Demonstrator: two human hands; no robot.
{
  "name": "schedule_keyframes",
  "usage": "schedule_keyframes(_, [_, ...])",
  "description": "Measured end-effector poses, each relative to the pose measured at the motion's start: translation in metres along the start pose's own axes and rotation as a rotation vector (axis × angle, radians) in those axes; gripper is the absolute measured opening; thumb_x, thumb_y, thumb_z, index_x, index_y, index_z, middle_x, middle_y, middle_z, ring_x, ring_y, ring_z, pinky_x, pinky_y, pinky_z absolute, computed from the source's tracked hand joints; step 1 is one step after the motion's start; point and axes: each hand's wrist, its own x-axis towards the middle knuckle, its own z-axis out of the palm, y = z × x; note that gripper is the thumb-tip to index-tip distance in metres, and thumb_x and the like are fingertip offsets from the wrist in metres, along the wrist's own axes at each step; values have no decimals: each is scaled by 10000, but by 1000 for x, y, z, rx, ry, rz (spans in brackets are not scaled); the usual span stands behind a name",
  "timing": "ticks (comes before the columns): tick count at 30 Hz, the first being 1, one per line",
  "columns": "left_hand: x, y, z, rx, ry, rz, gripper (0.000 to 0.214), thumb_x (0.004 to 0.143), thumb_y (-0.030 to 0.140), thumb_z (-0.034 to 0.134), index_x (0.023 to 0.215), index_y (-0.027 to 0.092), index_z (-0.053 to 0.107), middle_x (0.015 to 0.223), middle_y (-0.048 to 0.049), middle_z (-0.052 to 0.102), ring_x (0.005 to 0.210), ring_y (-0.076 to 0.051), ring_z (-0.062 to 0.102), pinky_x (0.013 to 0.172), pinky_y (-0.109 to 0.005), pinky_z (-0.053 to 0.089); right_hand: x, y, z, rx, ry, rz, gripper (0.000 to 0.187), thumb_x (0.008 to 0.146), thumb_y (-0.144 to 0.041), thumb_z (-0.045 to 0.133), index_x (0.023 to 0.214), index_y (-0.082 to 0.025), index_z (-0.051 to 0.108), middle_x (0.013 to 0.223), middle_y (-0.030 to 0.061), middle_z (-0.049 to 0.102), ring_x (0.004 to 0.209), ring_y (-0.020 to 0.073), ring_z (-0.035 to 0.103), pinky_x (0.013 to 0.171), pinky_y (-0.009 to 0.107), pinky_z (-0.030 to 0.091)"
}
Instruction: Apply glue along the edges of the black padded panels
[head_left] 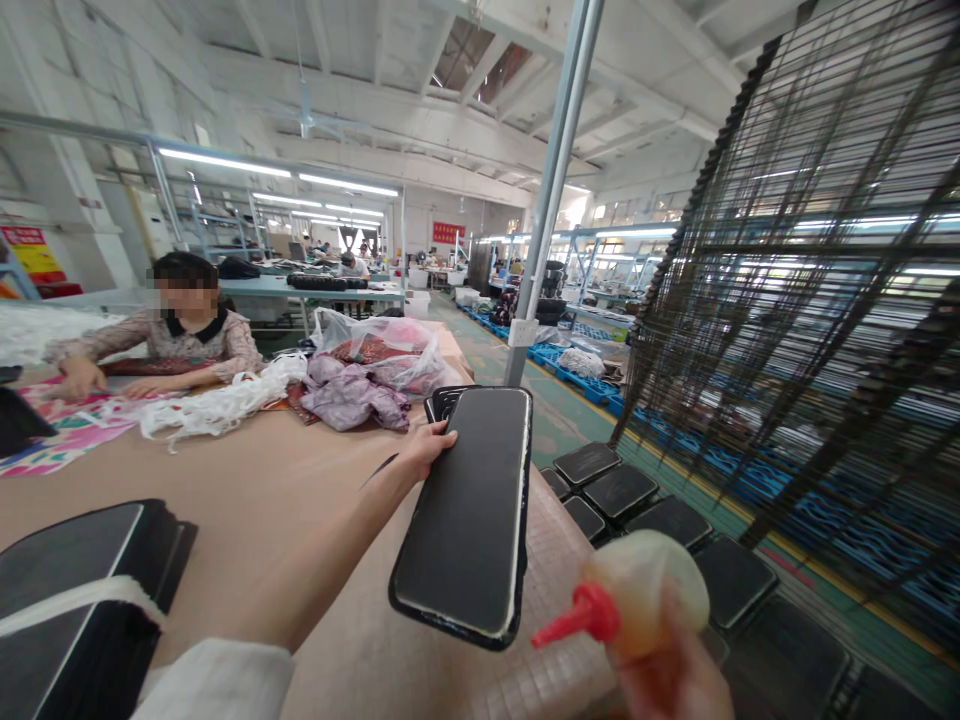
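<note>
My left hand [426,447] reaches out over the brown table [300,490] and grips the far left edge of a flat black panel [469,515] with rounded corners and a pale glue line along its right edge. The panel is held up, tilted toward me. My right hand [675,675] at the bottom right is wrapped round a soft translucent glue bottle [645,590] whose red nozzle [574,618] points left toward the panel's near corner. Only part of the right hand shows.
A bundled stack of black panels [75,590] tied with white strap lies at my near left. Several black panels [622,490] dry on a rack to the right, beside a tall dark wire rack [810,300]. A seated person [180,335] works across the table among fabric bags [375,370].
</note>
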Motion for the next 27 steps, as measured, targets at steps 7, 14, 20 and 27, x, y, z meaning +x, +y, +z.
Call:
schedule_keyframes(7, [-7, 0, 15, -3, -34, 31, 534, 691, 188, 740, 1198, 145, 576, 750, -34, 709, 582, -142, 640, 598, -253, 519, 66, -40, 85, 191, -108, -281, 466, 632, -400, 803, 985, -156, 621, 977, 51, 641, 972, 236, 598, 795, 331, 532])
schedule_keyframes(14, [-30, 5, 24, -16, -52, -8, 634, 663, 100, 658, 1278, 167, 523, 803, -39, 719, 702, -197, 673, 658, -315, 543, 102, -19, 77, 161, -50, -400, 513, 581, -345, 844, 998, -173, 599, 940, 7, 607, 880, 185, 590, 703, 248, 526])
schedule_keyframes(20, [-26, 10, 21, 13, -40, 48, 654, 606, 37, 538, 1246, 176, 555, 743, -11, 711, 639, -182, 655, 592, -285, 529, 42, 32, 37, 71, -59, -312, 537, 572, -386, 848, 1016, -191, 618, 926, 56, 650, 824, 250, 627, 640, 308, 555])
schedule_keyframes(27, [-32, 14, 28, 14, -64, 127, 654, 585, 20, 555, 1216, 191, 586, 785, -3, 706, 652, -149, 643, 620, -245, 511, 51, 15, 37, 64, -38, -376, 558, 585, -409, 830, 1036, -172, 602, 925, 65, 649, 842, 240, 615, 698, 305, 533])
